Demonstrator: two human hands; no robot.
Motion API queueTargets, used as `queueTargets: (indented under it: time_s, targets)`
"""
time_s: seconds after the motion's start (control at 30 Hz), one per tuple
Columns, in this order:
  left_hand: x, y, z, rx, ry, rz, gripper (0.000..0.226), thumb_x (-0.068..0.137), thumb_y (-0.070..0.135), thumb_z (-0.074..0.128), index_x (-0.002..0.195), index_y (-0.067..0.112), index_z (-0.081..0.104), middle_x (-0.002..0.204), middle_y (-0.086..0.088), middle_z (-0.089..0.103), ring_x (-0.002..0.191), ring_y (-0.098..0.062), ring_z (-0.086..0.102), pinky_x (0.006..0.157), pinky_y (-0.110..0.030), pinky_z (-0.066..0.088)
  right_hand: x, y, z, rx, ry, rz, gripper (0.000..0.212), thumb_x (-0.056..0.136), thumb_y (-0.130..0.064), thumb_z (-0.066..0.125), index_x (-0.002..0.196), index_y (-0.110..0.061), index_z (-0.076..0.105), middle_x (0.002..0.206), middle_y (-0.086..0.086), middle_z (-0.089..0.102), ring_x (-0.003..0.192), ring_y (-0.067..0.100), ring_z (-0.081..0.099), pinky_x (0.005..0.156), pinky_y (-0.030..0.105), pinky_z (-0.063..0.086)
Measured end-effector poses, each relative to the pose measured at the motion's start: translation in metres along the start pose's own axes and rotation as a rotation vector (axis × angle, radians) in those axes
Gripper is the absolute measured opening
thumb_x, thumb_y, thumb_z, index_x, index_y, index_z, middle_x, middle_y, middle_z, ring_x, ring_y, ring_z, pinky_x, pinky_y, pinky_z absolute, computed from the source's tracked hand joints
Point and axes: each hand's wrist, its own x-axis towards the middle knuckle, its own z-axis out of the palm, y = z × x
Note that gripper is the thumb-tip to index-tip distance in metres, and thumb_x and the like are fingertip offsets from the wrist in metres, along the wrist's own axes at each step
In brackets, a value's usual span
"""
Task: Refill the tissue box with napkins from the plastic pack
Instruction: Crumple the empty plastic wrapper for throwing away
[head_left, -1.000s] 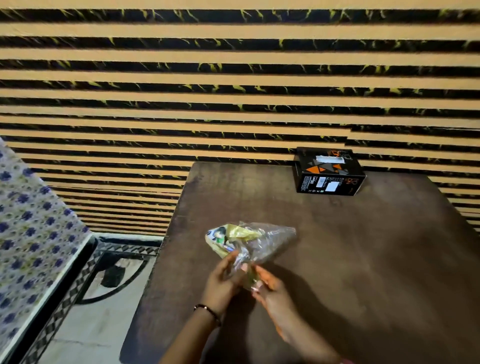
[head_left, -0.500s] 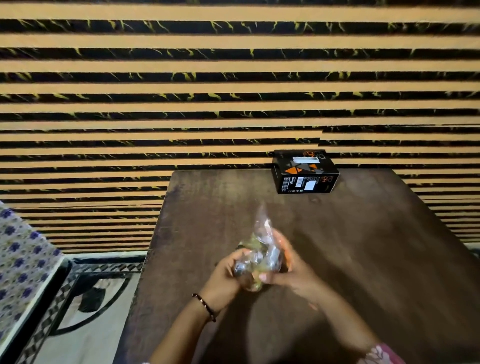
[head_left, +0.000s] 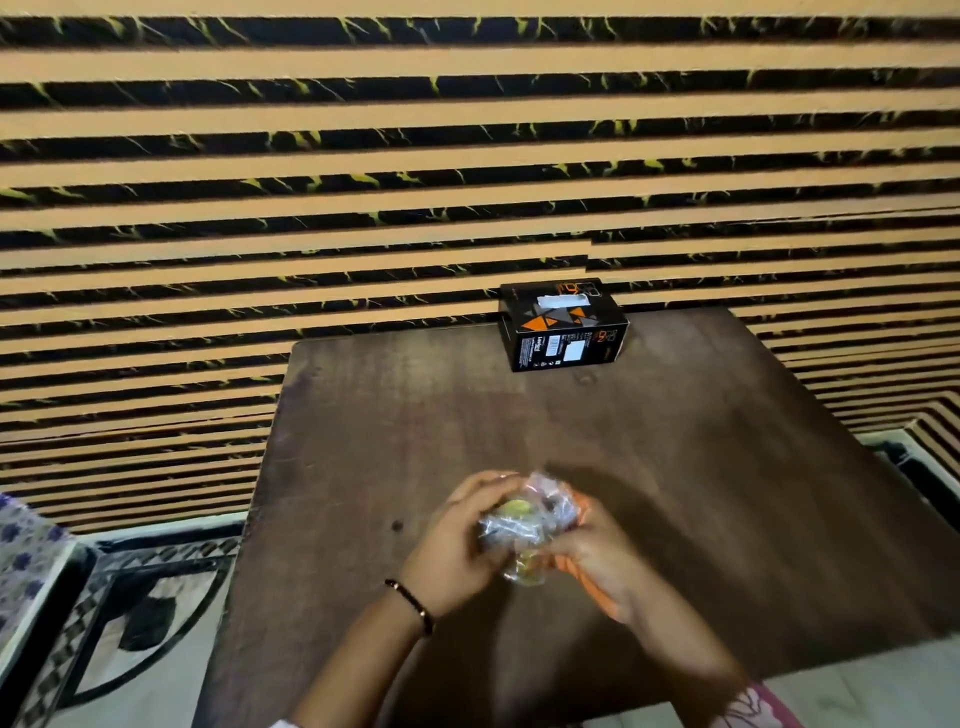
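A crumpled clear plastic pack (head_left: 524, 519) with yellow-green print is bunched into a small wad above the near middle of the brown table (head_left: 701, 457). My left hand (head_left: 457, 545) cups it from the left and my right hand (head_left: 592, 556) presses it from the right, fingers closed around it. Whether napkins are inside is hidden by my fingers. The black tissue box (head_left: 562, 326) with orange triangles stands at the table's far edge against the wall, a white strip showing in its top slot.
A striped tan-and-black wall (head_left: 363, 156) runs behind the table. At the left, a floral blue-and-white cloth (head_left: 23, 551) covers a surface edge, above a patterned floor (head_left: 130, 623). The table's right corner drops to pale floor (head_left: 883, 691).
The plastic pack went from spread open, to held upright, to squeezed into a tight wad between both hands. The view shifted, so the box now sits farther from my hands.
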Motion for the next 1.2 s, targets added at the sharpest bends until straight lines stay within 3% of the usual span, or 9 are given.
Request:
queueTargets:
  time_s: [0.13, 0.23, 0.37, 0.57, 0.63, 0.77, 0.93, 1.1, 1.2]
  targets:
    - [0.011, 0.004, 0.017, -0.144, 0.201, -0.155, 0.047, 0.064, -0.012, 0.063, 0.099, 0.019, 0.066, 0.1, 0.009, 0.068, 0.091, 0.005, 0.062, 0.081, -0.014, 0.048, -0.021, -0.003, -0.008, -0.146, 0.103, -0.175, 0.066, 0.071, 0.004, 0.067, 0.128, -0.024, 0.048, 0.115, -0.002, 0.063, 0.094, 0.001, 0.063, 0.076, 0.019, 0.053]
    - [0.019, 0.024, 0.035, -0.35, 0.27, -0.288, 0.038, 0.067, -0.023, 0.058, 0.092, 0.007, 0.064, 0.08, 0.004, 0.068, 0.067, 0.004, 0.06, 0.062, -0.012, 0.048, -0.037, -0.009, -0.028, -0.399, 0.049, -0.324, 0.085, 0.073, -0.004, 0.074, 0.134, -0.045, 0.031, 0.14, -0.018, 0.035, 0.115, -0.021, 0.044, 0.088, 0.007, 0.043]
    - [0.027, 0.051, 0.077, -0.541, 0.25, -0.369, 0.023, 0.063, -0.005, 0.062, 0.082, 0.009, 0.061, 0.068, 0.0, 0.063, 0.063, -0.011, 0.055, 0.057, -0.025, 0.047, -0.05, -0.004, -0.053, -0.889, 0.167, -0.48, 0.1, 0.059, -0.041, 0.076, 0.133, -0.064, 0.014, 0.153, -0.014, 0.01, 0.14, 0.0, 0.019, 0.111, 0.018, 0.026]
    - [0.037, 0.109, 0.15, -0.719, -0.049, -0.454, 0.025, 0.081, -0.006, 0.057, 0.096, 0.015, 0.06, 0.072, 0.004, 0.067, 0.068, -0.014, 0.06, 0.061, -0.03, 0.052, -0.095, -0.006, -0.132, -0.813, 0.485, -0.509, 0.056, 0.067, -0.021, 0.065, 0.122, -0.025, 0.059, 0.133, -0.009, 0.042, 0.12, 0.01, 0.048, 0.099, 0.016, 0.042]
    - [0.041, 0.13, 0.175, -0.743, -0.143, -0.453, 0.027, 0.086, 0.0, 0.055, 0.102, 0.02, 0.062, 0.079, 0.01, 0.07, 0.074, -0.01, 0.062, 0.067, -0.028, 0.053, -0.114, -0.008, -0.169, -0.705, 0.544, -0.484, 0.049, 0.064, -0.025, 0.067, 0.112, -0.022, 0.065, 0.125, -0.007, 0.051, 0.114, 0.009, 0.054, 0.095, 0.02, 0.046]
    - [0.05, 0.167, 0.239, -0.757, -0.13, -0.436, 0.02, 0.089, 0.009, 0.053, 0.104, 0.013, 0.065, 0.091, 0.005, 0.073, 0.085, -0.012, 0.065, 0.074, -0.027, 0.054, -0.153, -0.009, -0.239, -0.571, 0.628, -0.5, 0.033, 0.063, -0.016, 0.068, 0.096, -0.019, 0.069, 0.109, -0.002, 0.06, 0.102, -0.003, 0.057, 0.087, 0.006, 0.041]
    - [0.064, 0.197, 0.327, -0.77, -0.148, -0.431, 0.02, 0.088, 0.018, 0.055, 0.101, 0.01, 0.067, 0.102, -0.015, 0.071, 0.092, -0.03, 0.066, 0.084, -0.043, 0.052, -0.207, -0.003, -0.317, -0.38, 0.739, -0.476, 0.032, 0.064, -0.012, 0.071, 0.092, -0.026, 0.068, 0.111, 0.001, 0.062, 0.103, 0.007, 0.061, 0.088, 0.023, 0.05]
    - [0.077, 0.23, 0.4, -0.727, -0.263, -0.415, 0.019, 0.091, 0.016, 0.052, 0.097, 0.015, 0.07, 0.095, -0.008, 0.074, 0.088, -0.023, 0.068, 0.076, -0.032, 0.057, -0.25, 0.008, -0.388, -0.302, 0.855, -0.425, 0.037, 0.062, -0.028, 0.072, 0.096, -0.015, 0.069, 0.111, 0.005, 0.065, 0.103, 0.019, 0.064, 0.088, 0.043, 0.053]
    - [0.091, 0.24, 0.433, -0.687, -0.325, -0.39, 0.019, 0.09, 0.014, 0.053, 0.097, 0.019, 0.07, 0.1, -0.007, 0.073, 0.094, -0.022, 0.068, 0.076, -0.03, 0.056, -0.261, 0.012, -0.422, -0.255, 0.909, -0.388, 0.035, 0.063, -0.017, 0.072, 0.098, -0.013, 0.069, 0.109, 0.007, 0.066, 0.099, 0.022, 0.065, 0.085, 0.046, 0.053]
